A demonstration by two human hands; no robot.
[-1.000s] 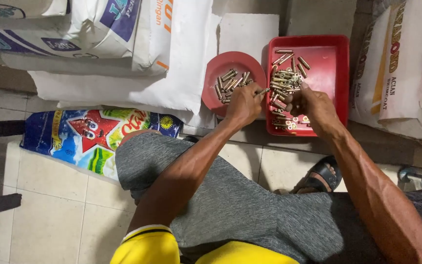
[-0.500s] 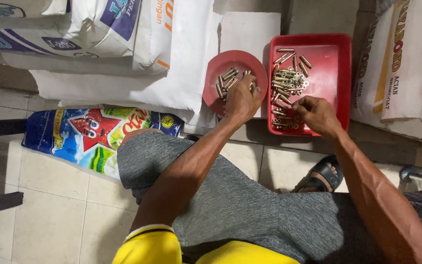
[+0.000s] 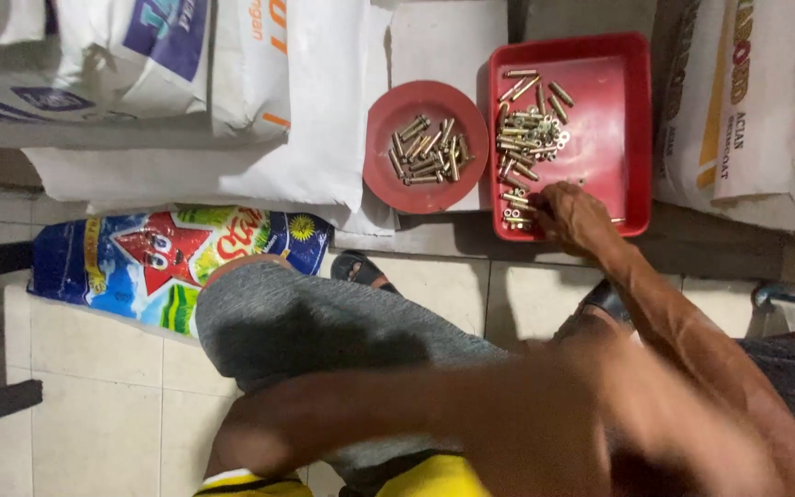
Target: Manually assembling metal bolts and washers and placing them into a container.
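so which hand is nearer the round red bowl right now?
Right. The right hand is in the red tray beside the round red bowl; the left hand, blurred, is back near the person's lap.

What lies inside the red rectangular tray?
The red rectangular tray holds a heap of brass-coloured bolts with washers. The right hand rests at its near edge, covering whatever lies beneath it.

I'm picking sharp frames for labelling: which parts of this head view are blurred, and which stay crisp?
Head view: the left forearm sweeping across the foreground is smeared by motion; the right hand, red rectangular plastic tray and round red bowl of brass-coloured bolts are sharp; lighting is even.
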